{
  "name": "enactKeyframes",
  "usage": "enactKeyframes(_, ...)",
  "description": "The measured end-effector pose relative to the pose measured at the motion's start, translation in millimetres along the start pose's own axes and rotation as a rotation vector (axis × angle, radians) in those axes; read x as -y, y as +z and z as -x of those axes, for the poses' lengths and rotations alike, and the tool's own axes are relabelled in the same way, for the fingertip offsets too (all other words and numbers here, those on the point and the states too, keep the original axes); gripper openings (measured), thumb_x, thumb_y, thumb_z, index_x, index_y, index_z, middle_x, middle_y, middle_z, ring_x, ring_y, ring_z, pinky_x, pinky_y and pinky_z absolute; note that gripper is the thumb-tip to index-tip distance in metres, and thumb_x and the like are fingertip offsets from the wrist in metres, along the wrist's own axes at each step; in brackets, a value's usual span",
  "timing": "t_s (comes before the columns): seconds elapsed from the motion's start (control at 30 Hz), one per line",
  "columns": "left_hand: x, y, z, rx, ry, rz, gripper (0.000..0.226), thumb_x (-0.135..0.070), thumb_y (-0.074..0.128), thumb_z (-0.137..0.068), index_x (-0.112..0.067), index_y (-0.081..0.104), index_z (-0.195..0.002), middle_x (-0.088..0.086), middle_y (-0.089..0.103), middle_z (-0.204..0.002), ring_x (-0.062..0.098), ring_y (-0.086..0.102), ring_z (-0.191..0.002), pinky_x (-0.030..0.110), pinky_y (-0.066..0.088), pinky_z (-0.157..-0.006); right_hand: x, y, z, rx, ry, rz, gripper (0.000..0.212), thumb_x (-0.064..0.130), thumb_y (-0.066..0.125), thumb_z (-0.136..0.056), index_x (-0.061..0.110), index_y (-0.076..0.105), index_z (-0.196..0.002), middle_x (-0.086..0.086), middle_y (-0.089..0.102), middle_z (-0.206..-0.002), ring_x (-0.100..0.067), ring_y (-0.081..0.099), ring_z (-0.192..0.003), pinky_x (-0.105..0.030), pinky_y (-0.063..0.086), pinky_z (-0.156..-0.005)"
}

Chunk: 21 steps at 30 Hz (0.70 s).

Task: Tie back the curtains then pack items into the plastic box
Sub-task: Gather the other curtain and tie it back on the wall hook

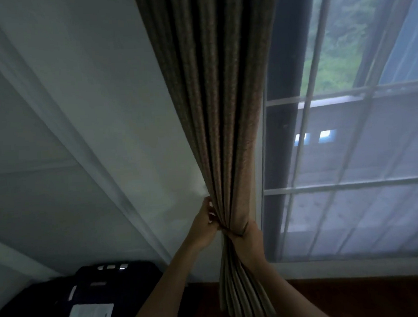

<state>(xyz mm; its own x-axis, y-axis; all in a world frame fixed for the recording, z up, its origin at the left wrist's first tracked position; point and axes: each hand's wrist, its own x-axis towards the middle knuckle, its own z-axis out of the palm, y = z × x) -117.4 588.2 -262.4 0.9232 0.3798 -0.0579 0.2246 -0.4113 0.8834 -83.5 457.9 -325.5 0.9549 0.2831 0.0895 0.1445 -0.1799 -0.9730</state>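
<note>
One curtain [215, 104], two hands and one dark case [89, 302] are seen. The curtain is gathered into a narrow bundle beside the window [349, 175], and it is pinched at its waist between the hands. The left hand [205, 227] is closed on the bundle's left edge, fingers curled. The right hand [249, 233] is wrapped round its right side, where a thin dark band [233, 233] is seen across the folds.

Brown pleated curtain [215, 109] hangs gathered into a tight bunch, cinched narrow low down beside the window [348, 151]
</note>
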Motion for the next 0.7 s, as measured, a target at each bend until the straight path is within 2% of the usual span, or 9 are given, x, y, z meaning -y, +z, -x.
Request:
enactKeyframes(0.07, 6, 2, -13, -0.003, -0.028, 0.033, 0.021, -0.007, 0.054, -0.089, -0.013, 0.055, -0.109, 0.028, 0.050, -0.113, 0.030, 0.061, -0.082, 0.040, 0.059, -0.061, 3, 0, 2, 0.008, -0.018, -0.016, 0.030, 0.005, 0.075, -0.081, 0.012, 0.066, -0.109, 0.019, 0.066, -0.093, 0.012, 0.062, -0.086, -0.004, 0.047, -0.069)
enactKeyframes(0.17, 5, 1, -26, 0.067, -0.068, -0.053, 0.033, -0.011, 0.057, -0.092, -0.001, 0.041, -0.119, 0.024, 0.051, -0.108, 0.020, 0.055, -0.069, 0.027, 0.047, -0.047, 4, -2, 4, 0.017, -0.009, -0.032, 0.029, 0.006, 0.073, -0.082, 0.016, 0.063, -0.108, 0.016, 0.066, -0.095, 0.012, 0.062, -0.087, -0.005, 0.047, -0.070)
enactKeyframes(0.23, 3, -3, -31, 0.091, 0.003, -0.170, 0.037, -0.010, 0.056, -0.092, -0.002, 0.042, -0.125, 0.014, 0.052, -0.113, 0.018, 0.055, -0.078, 0.030, 0.050, -0.059, 2, -3, 3, 0.018, 0.015, -0.022, 0.028, 0.007, 0.073, -0.082, 0.011, 0.063, -0.108, 0.014, 0.066, -0.094, 0.012, 0.062, -0.085, -0.005, 0.048, -0.070)
enactKeyframes(0.3, -2, -9, -30, 0.103, 0.047, -0.191, 0.026, -0.004, 0.055, -0.091, -0.006, 0.050, -0.117, 0.006, 0.054, -0.104, 0.017, 0.052, -0.085, 0.032, 0.049, -0.076, -1, -5, 3, 0.033, 0.037, -0.006, 0.032, 0.013, 0.074, -0.083, 0.009, 0.063, -0.112, 0.011, 0.068, -0.096, 0.005, 0.063, -0.087, -0.010, 0.051, -0.071)
enactKeyframes(0.4, -14, -8, -27, 0.141, 0.009, -0.191, 0.009, -0.002, 0.050, -0.091, 0.000, 0.058, -0.091, 0.013, 0.059, -0.085, 0.016, 0.046, -0.077, 0.025, 0.038, -0.067, 0, -4, 5, 0.035, 0.035, 0.007, 0.031, 0.017, 0.074, -0.083, 0.026, 0.058, -0.109, 0.013, 0.067, -0.095, 0.002, 0.063, -0.087, -0.013, 0.053, -0.071)
enactKeyframes(0.47, -17, -7, -24, 0.152, 0.007, -0.221, 0.020, -0.006, 0.049, -0.090, 0.006, 0.057, -0.076, 0.023, 0.062, -0.082, 0.017, 0.049, -0.072, 0.027, 0.035, -0.063, 0, -2, 5, 0.011, 0.028, 0.012, 0.036, 0.019, 0.075, -0.082, 0.034, 0.054, -0.107, 0.013, 0.067, -0.094, 0.001, 0.064, -0.086, -0.013, 0.052, -0.069)
enactKeyframes(0.53, -15, -6, -20, 0.144, -0.016, -0.217, 0.024, -0.006, 0.048, -0.088, 0.003, 0.053, -0.068, 0.024, 0.059, -0.076, 0.019, 0.050, -0.069, 0.027, 0.034, -0.060, -2, -2, 4, 0.006, 0.036, 0.013, 0.045, 0.021, 0.076, -0.081, 0.030, 0.052, -0.118, 0.011, 0.067, -0.100, -0.001, 0.064, -0.090, -0.012, 0.050, -0.071)
enactKeyframes(0.6, -7, -3, -18, 0.128, -0.031, -0.161, 0.024, -0.015, 0.046, -0.086, 0.001, 0.059, -0.076, 0.021, 0.064, -0.083, 0.021, 0.054, -0.071, 0.029, 0.039, -0.066, -2, -3, 3, 0.016, 0.059, 0.011, 0.052, 0.020, 0.076, -0.081, 0.028, 0.049, -0.125, 0.011, 0.066, -0.105, 0.000, 0.063, -0.093, -0.012, 0.050, -0.071)
enactKeyframes(0.7, 2, -1, -17, 0.111, -0.078, -0.042, 0.034, -0.031, 0.044, -0.082, -0.014, 0.070, -0.096, 0.010, 0.070, -0.095, 0.024, 0.063, -0.084, 0.038, 0.047, -0.076, 0, -6, 1, 0.024, 0.086, 0.002, 0.049, 0.013, 0.075, -0.081, 0.027, 0.049, -0.120, 0.013, 0.064, -0.101, 0.007, 0.062, -0.087, -0.009, 0.049, -0.066)
